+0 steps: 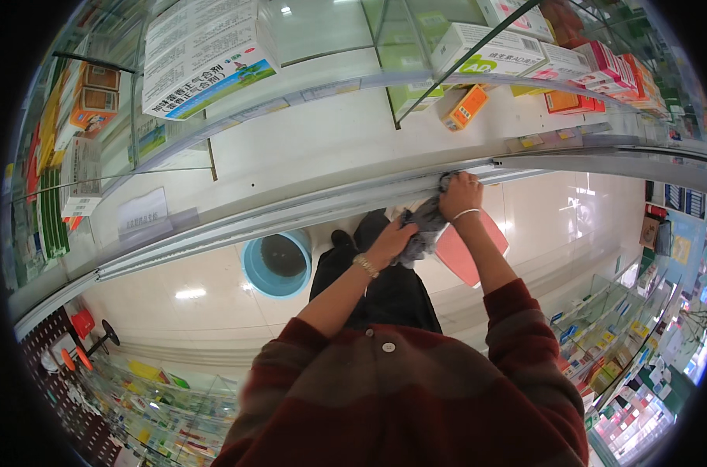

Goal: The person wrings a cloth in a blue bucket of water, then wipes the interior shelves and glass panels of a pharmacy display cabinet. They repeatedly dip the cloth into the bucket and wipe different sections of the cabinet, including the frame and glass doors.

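A crumpled grey cloth (pixel 423 227) hangs between my two hands at the front edge of a display cabinet. My right hand (pixel 461 195) grips its upper end and presses it against the white sliding-door track (pixel 330 201). Lower and to the left, my left hand (pixel 393 240) holds the cloth's other part, away from the track. A bracelet is on each wrist. The cabinet's white bottom shelf (pixel 307 134) lies beyond the track.
A light-blue bucket (pixel 248 268) with dark water stands on the tiled floor at left. A red stool (pixel 473 248) is under my right forearm. Glass shelves above hold white medicine boxes (pixel 204 64); a small orange box (pixel 466 108) lies on the bottom shelf. More glass display cases stand behind me.
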